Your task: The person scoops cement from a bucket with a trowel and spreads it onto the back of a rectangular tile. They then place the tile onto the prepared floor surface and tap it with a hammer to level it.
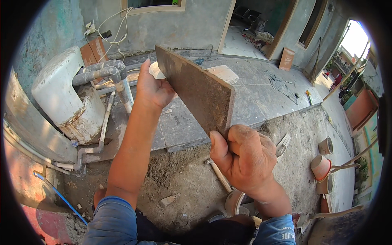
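A dirty brown-grey rectangular tile (196,87) is raised on edge at the centre, angled away from me. My left hand (157,87) grips its far end with the thumb pointing up. My right hand (247,159) holds the near lower corner between thumb and curled fingers. Below it on the gritty ground lies a wooden-handled tool (218,175), probably a hammer, with a pale round container (233,203) near its end. A pale, flat tool (282,145) lies right of my right hand, partly hidden by it.
A white tank (57,90) with grey pipes (98,73) stands at left. A grey tiled step (253,104) crosses ahead, before a doorway (249,36). Buckets (319,165) and long-handled tools line the right. A blue hose (61,196) runs at lower left. Distant people (337,79) are outside at right.
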A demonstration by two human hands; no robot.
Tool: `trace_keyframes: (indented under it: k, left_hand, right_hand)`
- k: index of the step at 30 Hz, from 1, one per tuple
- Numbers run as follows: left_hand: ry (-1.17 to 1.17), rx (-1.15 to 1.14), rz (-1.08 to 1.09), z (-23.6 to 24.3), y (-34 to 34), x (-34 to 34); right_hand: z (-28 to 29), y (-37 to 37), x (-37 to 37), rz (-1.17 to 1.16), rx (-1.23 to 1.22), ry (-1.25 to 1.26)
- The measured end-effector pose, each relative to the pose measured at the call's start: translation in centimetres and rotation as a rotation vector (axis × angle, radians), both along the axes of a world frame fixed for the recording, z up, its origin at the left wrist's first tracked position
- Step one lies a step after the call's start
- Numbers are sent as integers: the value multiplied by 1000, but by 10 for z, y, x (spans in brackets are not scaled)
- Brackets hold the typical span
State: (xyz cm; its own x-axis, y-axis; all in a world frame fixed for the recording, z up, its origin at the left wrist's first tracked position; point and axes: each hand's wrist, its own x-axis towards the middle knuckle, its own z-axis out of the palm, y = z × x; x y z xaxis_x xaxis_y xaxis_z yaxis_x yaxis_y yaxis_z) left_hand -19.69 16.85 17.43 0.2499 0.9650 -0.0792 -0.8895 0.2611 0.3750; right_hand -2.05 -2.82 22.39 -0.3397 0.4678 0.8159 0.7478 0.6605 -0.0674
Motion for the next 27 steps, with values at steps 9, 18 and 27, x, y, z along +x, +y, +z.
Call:
trace_keyframes:
  k: [9, 18, 27]
  left_hand:
    - [106, 112, -172, -16, -27, 10]
    - [-461, 75, 83, -56, -32, 48]
    - [-683, 596, 85, -90, 1, 59]
  right_hand:
    - [-34, 9, 46, 48, 208, -328]
    - [-100, -5, 42, 227, -677, 933]
    - [-101, -7, 6, 1360, -1419, 1475]
